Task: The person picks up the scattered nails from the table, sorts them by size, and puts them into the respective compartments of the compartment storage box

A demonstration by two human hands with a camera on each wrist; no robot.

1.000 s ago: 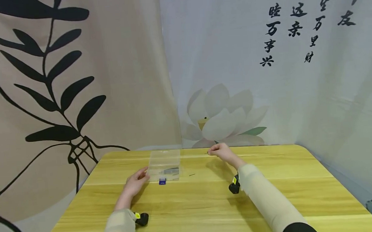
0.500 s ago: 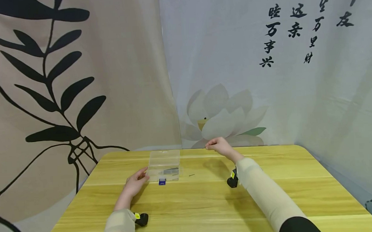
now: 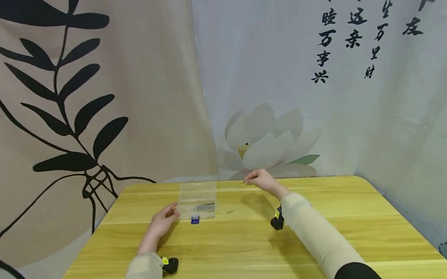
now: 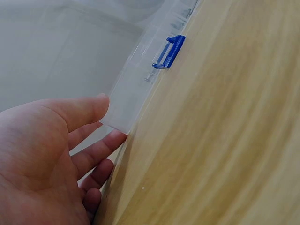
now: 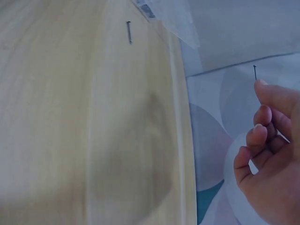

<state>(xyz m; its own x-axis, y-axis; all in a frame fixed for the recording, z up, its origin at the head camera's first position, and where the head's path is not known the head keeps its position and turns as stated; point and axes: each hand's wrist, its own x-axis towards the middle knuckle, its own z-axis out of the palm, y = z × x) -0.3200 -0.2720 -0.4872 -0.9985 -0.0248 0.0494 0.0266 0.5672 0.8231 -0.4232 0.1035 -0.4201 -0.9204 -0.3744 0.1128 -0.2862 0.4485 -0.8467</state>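
Observation:
A clear plastic box [image 3: 197, 214] with its lid raised stands toward the far left of the table, a blue latch [image 4: 169, 52] on its front. My left hand [image 3: 162, 222] grips the box's left end, thumb on one side and fingertips at the lower corner. Dark slim pieces lie inside, too small to make out in the head view. Above the table's far edge my right hand [image 3: 262, 181] pinches a nail [image 5: 255, 72] between thumb and index finger, head outward. Another nail [image 5: 129, 33] lies on the wood, right of the box.
The wooden table [image 3: 229, 248] reaches back to a hanging cloth [image 3: 265, 70] printed with a lotus, leaves and writing. A small dark wrist camera is on each wrist.
My right hand has risen slightly and come down again, drifting a little left with the nail. The left hand has stayed on the box.

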